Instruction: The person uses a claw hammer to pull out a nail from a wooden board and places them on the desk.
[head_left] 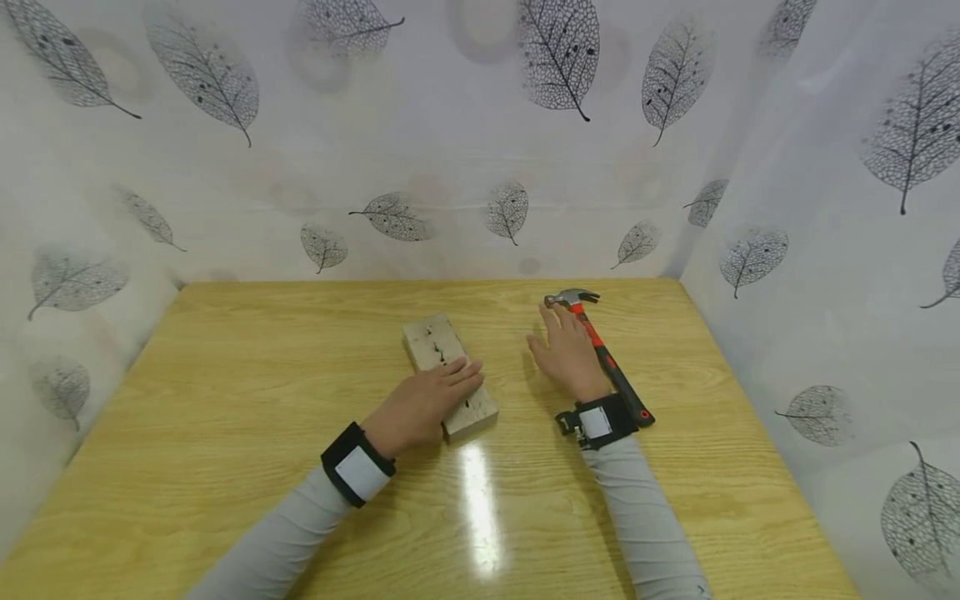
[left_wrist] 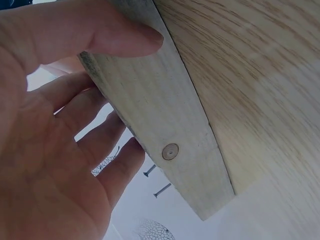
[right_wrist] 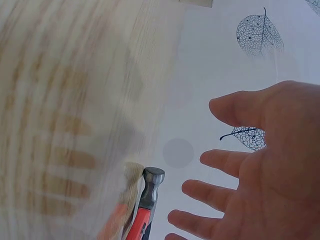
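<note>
A pale wooden block [head_left: 435,342] lies at a slant on the table, dark marks in a row along its top. My left hand [head_left: 426,402] holds it, fingers across the top and the thumb [left_wrist: 127,37] along the near side face. Two nails [left_wrist: 162,190] stick out of the top in the left wrist view. To the right lies a claw hammer [head_left: 611,362] with a red and black handle, its metal head at the far end. My right hand [head_left: 572,354] is just left of the handle, fingers spread and holding nothing, fingertips near the hammer head.
The wood-grain table [head_left: 262,375] ends at the back against a white leaf-print curtain [head_left: 435,150]. More of this curtain hangs along the left and right sides. A bright light reflection lies on the tabletop in front of the block.
</note>
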